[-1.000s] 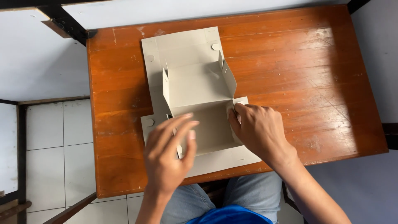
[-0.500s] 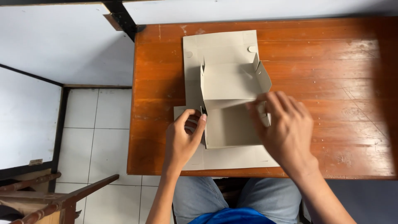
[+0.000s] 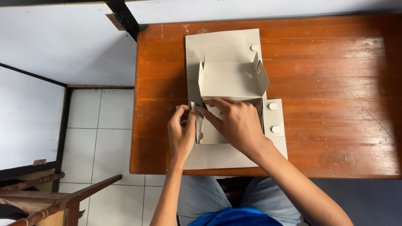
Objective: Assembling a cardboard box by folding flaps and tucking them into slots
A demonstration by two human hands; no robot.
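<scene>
A grey cardboard box blank (image 3: pixel 228 79) lies half folded on a brown wooden table (image 3: pixel 331 88). Its rear wall and two side flaps stand up; the lid panel lies flat behind them. My left hand (image 3: pixel 182 134) pinches the left side flap of the box near its front corner. My right hand (image 3: pixel 234 123) reaches across the box floor, with its fingertips pressing on that same left flap. The front panel (image 3: pixel 226 157) lies flat at the table's near edge, partly under my wrists.
White tables (image 3: pixel 63 46) stand to the left and behind. A white tiled floor (image 3: pixel 104 138) shows between them, with a wooden chair frame (image 3: pixel 54 201) at the bottom left. My knees in jeans (image 3: pixel 201 201) are under the table edge.
My right hand has moved left across the box to join my left hand at the left flap. The view has shifted, so the table sits further right.
</scene>
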